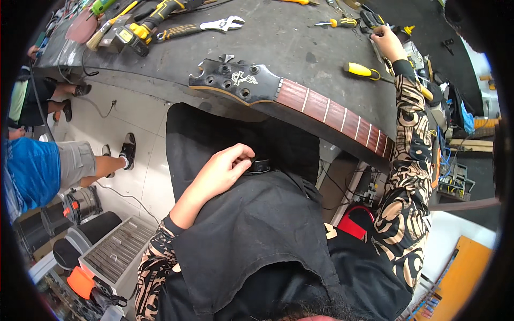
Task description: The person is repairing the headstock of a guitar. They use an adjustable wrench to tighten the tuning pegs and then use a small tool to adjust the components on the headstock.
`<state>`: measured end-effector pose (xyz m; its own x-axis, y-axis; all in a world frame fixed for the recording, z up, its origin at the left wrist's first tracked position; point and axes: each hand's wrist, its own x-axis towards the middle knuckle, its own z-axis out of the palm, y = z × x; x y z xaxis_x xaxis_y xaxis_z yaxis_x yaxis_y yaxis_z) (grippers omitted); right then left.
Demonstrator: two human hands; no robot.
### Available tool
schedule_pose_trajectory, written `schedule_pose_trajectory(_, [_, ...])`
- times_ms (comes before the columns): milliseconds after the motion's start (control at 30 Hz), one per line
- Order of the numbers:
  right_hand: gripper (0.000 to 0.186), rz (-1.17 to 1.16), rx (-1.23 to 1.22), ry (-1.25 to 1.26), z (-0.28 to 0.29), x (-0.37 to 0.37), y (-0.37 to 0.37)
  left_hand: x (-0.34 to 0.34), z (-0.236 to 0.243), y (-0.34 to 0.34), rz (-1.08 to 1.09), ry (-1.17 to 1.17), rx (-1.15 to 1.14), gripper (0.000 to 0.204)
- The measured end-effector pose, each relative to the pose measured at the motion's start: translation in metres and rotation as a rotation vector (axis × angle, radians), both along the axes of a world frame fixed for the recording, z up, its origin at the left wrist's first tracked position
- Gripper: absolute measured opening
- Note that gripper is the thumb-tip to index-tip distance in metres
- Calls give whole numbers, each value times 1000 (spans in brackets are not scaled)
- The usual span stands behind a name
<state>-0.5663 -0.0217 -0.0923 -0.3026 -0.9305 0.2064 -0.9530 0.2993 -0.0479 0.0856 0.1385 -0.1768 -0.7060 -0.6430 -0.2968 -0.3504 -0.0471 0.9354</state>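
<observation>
My left hand is over the black apron on my lap. Its thumb and fingers are curled together beside a small round black object; whatever lies between the fingertips is too hidden to name. On the right, my right hand reaches across the workbench, fingers closed among dark tools at the far right; what they grip is unclear. Between my hands a guitar neck with frets slants over the bench's near edge. Its black headstock has several peg holes, and a tuning peg shows at the top.
On the bench lie an adjustable wrench, a yellow-black power tool, a brush, a yellow-handled screwdriver and another screwdriver. A person in blue is at the left. A grey drawer case stands lower left.
</observation>
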Motion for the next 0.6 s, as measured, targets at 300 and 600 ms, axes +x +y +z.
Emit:
schedule_pose_trajectory(300, [25, 561, -133, -603, 76, 304, 78, 26, 19, -20, 329, 106, -485, 6])
schedule_pose_trajectory(600, [60, 366, 293, -1978, -6, 436, 188, -2, 106, -155, 55, 134, -1039, 30])
